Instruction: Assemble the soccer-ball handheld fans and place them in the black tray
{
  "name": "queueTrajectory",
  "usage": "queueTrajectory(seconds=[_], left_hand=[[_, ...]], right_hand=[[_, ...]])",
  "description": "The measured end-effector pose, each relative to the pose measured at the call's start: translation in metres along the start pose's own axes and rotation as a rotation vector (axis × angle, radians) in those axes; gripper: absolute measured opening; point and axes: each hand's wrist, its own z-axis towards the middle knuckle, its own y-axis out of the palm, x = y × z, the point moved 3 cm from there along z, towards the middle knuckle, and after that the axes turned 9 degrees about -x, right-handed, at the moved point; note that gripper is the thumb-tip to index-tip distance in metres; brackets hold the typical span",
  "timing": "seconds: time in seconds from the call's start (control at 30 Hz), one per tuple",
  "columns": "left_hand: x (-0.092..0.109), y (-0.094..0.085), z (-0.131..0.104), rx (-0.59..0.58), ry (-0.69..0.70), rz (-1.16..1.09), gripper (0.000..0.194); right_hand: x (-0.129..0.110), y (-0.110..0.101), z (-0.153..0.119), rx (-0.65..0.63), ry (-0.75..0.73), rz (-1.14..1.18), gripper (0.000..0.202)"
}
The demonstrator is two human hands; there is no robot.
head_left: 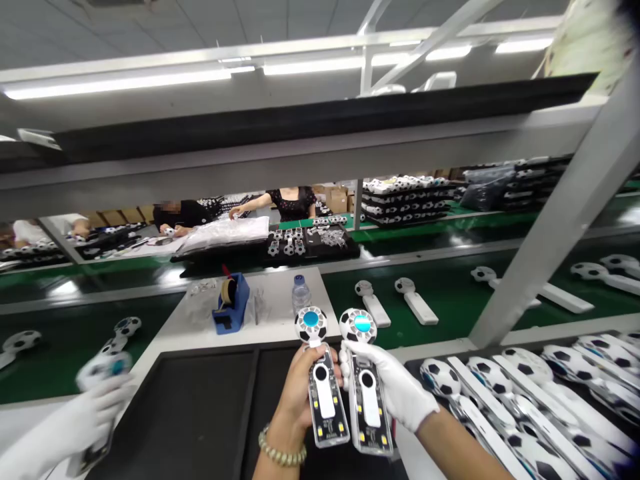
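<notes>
My left hand [295, 393], bare with a beaded bracelet at the wrist, is closed around the handle of a soccer-ball-headed handheld device [326, 407]. My right hand [400, 387], in a white glove, grips a second device of the same kind [371, 407] close beside the first. Each has a white-and-black ball head with a shiny blue disc. Both handles are clear-fronted, showing a dark board, a white strip and small yellow squares. The two are held nearly upright over a black tray [200, 407], faces toward me.
A co-worker's gloved hand [100, 413] holds a similar device at left. A blue tape dispenser [233, 303] and a water bottle [301, 293] stand on a white board. Several devices lie on the green conveyor [350, 287]. At right, a slanted post [545, 227] rises beside a filled tray.
</notes>
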Motion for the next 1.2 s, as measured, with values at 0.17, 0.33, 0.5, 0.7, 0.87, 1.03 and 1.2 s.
queueTrajectory(seconds=[0.17, 0.33, 0.5, 0.7, 0.87, 1.03, 1.2], left_hand=[[0.002, 0.015, -0.008, -0.079, 0.050, -0.028, 0.014], [0.005, 0.016, -0.010, -0.074, 0.038, -0.037, 0.012], [0.003, 0.011, -0.008, -0.072, 0.060, -0.011, 0.009], [0.012, 0.010, -0.014, -0.097, 0.125, 0.260, 0.017], [0.031, 0.015, -0.026, -0.125, 0.300, 0.731, 0.019], [0.037, 0.012, -0.029, -0.179, 0.378, 0.849, 0.023], [0.042, 0.014, -0.033, -0.258, 0.409, 0.874, 0.027]], right_hand=[[0.000, -0.005, 0.003, 0.053, 0.069, 0.076, 0.019], [0.002, -0.006, 0.002, 0.033, 0.075, 0.095, 0.018], [0.003, -0.001, 0.001, -0.063, 0.054, 0.099, 0.016], [0.001, 0.004, 0.002, -0.176, -0.052, -0.010, 0.019], [-0.015, 0.007, -0.011, 0.023, -0.412, -0.546, 0.031], [-0.019, 0.010, -0.018, 0.056, -0.530, -0.727, 0.020], [-0.016, 0.016, -0.019, -0.077, -0.611, -0.969, 0.015]])
